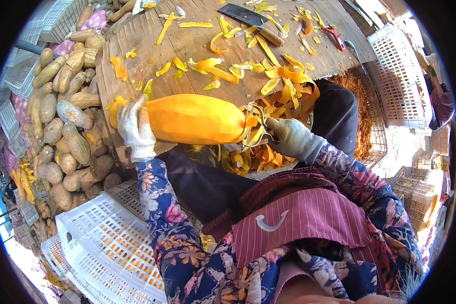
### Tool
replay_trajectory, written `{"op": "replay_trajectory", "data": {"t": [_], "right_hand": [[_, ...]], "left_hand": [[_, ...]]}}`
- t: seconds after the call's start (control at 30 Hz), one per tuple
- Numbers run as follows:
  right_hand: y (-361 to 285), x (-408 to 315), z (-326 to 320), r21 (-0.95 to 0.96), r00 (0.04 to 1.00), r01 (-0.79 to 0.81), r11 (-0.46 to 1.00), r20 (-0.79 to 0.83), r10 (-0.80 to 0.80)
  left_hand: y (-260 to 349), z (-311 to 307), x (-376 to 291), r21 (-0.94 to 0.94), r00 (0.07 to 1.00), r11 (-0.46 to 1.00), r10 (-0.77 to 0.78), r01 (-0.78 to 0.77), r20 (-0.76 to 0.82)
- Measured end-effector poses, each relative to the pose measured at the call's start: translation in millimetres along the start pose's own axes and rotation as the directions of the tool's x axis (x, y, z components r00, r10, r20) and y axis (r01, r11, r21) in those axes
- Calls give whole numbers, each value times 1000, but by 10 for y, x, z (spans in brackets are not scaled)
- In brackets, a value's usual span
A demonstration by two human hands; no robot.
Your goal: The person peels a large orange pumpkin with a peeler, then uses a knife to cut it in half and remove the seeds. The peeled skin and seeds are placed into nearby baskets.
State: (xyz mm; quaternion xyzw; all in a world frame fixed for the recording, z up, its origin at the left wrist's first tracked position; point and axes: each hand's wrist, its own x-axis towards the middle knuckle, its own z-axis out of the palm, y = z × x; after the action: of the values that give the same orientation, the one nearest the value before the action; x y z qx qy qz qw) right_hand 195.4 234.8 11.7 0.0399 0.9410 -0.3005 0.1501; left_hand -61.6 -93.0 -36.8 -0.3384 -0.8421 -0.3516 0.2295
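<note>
A long peeled pumpkin [197, 119] lies lengthwise before me, its smooth orange flesh bare. Around its left end my left hand [136, 123], in a white knit glove, is closed. My gloved right hand [294, 137] grips a wide metal peeler [259, 126], whose blade is at the pumpkin's right end with a piece of peel by it. Long peel strips [288, 76] hang over the edge of the wooden board [155, 57] beyond. Below the pumpkin, more peel [268, 157] is heaped between my legs.
On the board lie a cleaver [243, 16] with a wooden handle, a red-handled peeler [333, 37] and scattered peel. Unpeeled pumpkins [76, 144] are piled at the left. White plastic crates stand at the lower left [110, 243] and the right [399, 76]. Shredded orange matter [359, 110] fills a container.
</note>
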Motion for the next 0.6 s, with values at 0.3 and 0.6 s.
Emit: {"op": "replay_trajectory", "data": {"t": [0.3, 0.6], "right_hand": [[74, -60, 155, -89, 977, 108, 990, -176, -122], [390, -106, 80, 49, 961, -162, 986, -221, 169]], "left_hand": [[0, 25, 45, 1, 1000, 1000, -26, 26, 15], [129, 186, 532, 179, 930, 956, -274, 234, 244]]}}
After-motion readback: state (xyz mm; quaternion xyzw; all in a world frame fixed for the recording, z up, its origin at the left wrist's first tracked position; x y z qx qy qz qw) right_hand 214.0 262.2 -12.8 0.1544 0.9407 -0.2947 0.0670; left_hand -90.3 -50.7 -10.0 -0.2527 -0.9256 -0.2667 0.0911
